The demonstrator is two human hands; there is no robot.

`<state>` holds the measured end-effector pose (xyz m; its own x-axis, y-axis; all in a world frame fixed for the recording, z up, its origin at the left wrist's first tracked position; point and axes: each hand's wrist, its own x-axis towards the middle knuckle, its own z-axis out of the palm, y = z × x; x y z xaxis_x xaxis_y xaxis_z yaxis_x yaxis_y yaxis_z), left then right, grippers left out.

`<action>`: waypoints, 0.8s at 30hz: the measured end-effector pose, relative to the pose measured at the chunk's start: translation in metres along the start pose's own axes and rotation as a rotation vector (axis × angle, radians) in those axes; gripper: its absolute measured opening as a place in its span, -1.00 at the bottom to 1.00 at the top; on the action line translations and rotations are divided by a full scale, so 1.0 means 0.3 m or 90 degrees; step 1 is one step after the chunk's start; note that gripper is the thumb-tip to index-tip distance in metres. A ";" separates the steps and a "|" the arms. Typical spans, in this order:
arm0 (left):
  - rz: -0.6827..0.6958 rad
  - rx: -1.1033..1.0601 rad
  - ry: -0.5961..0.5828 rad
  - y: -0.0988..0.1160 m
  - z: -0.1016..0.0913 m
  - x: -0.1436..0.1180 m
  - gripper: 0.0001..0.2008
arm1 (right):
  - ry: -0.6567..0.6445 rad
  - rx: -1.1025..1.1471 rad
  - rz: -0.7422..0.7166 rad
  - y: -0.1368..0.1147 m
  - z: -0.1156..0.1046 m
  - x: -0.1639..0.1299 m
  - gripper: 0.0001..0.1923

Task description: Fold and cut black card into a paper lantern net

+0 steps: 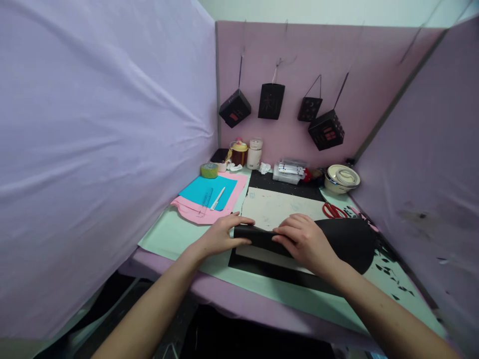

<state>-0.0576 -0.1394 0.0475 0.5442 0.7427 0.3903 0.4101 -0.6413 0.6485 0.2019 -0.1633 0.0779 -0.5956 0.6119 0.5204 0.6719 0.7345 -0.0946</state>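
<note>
Left hand [226, 234] pinches black paper [348, 240] at left end, right hand [305, 240] grips further along! Cream board [286, 203] underneath. Off right hand: scissors [334, 212] at two o'clock, bowl [335, 188] at one, black scraps [387, 269] toward four. Off left: pen [217, 198] and tape [209, 171] at eleven, pen nearer, lying on blue sheet [198, 188]. Up around twelve, four black hangings [271, 101].
</note>
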 end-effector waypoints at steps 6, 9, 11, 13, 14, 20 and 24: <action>-0.003 -0.003 0.024 -0.001 0.019 -0.005 -0.54 | -0.017 -0.008 0.001 -0.040 0.009 0.034 -0.77; -0.012 0.002 0.022 0.000 0.021 -0.013 -0.56 | -0.006 -0.020 -0.012 -0.050 0.028 0.047 -0.80; -0.015 -0.005 0.026 0.000 0.025 -0.016 -0.59 | 0.004 -0.022 -0.018 -0.050 0.038 0.049 -0.81; -0.021 -0.017 0.034 -0.002 0.031 -0.018 -0.63 | 0.008 -0.020 -0.019 -0.048 0.045 0.045 -0.81; -0.027 -0.022 0.039 -0.002 0.035 -0.019 -0.66 | 0.009 -0.018 -0.018 -0.046 0.048 0.042 -0.82; -0.081 -0.076 0.037 -0.005 0.064 -0.026 -0.80 | 0.028 -0.012 0.002 -0.050 0.060 0.021 -0.80; -0.051 -0.130 0.036 -0.006 0.066 -0.039 -0.70 | 0.022 -0.007 0.011 -0.058 0.062 0.017 -0.79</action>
<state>-0.0501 -0.1507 0.0289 0.4714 0.8031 0.3645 0.2904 -0.5315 0.7957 0.1790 -0.1674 0.0665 -0.5688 0.6140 0.5472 0.6870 0.7205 -0.0944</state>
